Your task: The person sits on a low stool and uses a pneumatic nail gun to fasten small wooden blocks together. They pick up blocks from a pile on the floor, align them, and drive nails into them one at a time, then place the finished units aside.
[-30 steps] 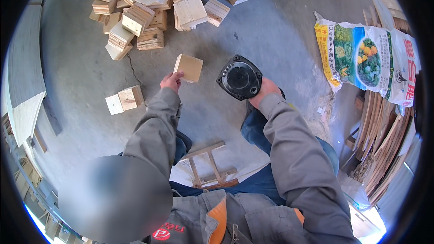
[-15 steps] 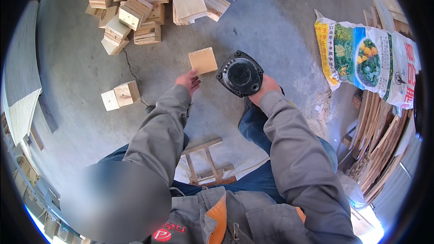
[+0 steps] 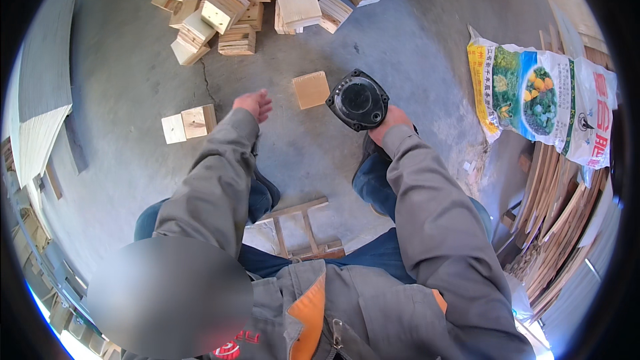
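My right hand (image 3: 393,123) is closed around the handle of a nail gun (image 3: 358,100), whose black cap with screwed corners faces up and hides its lower part. Just left of the tool, close to its edge, is a square wooden block (image 3: 311,89) with its flat tan face up. My left hand (image 3: 253,104) is held out above the floor, empty, its fingers apart. It sits between that block and a pair of wooden blocks (image 3: 197,121) lying side by side on the left.
A loose heap of layered wooden blocks (image 3: 233,10) covers the far floor. To the right lies a printed plastic sack (image 3: 540,93) over stacked wood strips (image 3: 560,200). Long pale boards (image 3: 47,87) are stacked at left. A low wooden frame (image 3: 303,227) is between my legs.
My left hand has come away from the square wooden block and moved left. My right hand still holds the nail gun beside the block. The whole view has shifted slightly.
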Demonstrator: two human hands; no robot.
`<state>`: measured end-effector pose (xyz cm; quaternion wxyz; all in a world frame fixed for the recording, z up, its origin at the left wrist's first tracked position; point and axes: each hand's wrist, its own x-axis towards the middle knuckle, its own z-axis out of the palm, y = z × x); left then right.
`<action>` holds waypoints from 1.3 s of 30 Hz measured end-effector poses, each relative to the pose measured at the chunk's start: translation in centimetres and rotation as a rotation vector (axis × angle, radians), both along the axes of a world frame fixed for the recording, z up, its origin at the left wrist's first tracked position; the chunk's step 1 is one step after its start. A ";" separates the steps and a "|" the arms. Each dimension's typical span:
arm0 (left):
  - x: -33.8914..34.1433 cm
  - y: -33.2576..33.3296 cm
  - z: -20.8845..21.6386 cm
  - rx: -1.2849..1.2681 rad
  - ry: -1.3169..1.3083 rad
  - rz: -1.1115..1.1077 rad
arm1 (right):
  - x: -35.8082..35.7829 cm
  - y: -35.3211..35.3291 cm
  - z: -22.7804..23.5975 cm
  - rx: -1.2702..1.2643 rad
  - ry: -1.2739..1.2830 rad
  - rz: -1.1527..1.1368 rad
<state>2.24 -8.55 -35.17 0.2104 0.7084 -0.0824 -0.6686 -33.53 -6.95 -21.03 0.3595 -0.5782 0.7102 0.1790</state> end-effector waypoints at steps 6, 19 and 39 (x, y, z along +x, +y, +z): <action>1.7 -5.1 15.8 -0.339 0.116 0.010 | -0.8 0.2 -2.3 -0.137 -0.007 0.089; 5.0 1.7 33.3 -1.268 -0.888 -0.679 | -6.0 2.0 -8.9 -0.225 -0.158 0.155; 6.8 0.4 33.7 -1.010 -0.991 -0.662 | -2.1 -0.2 2.0 -0.274 -0.493 0.285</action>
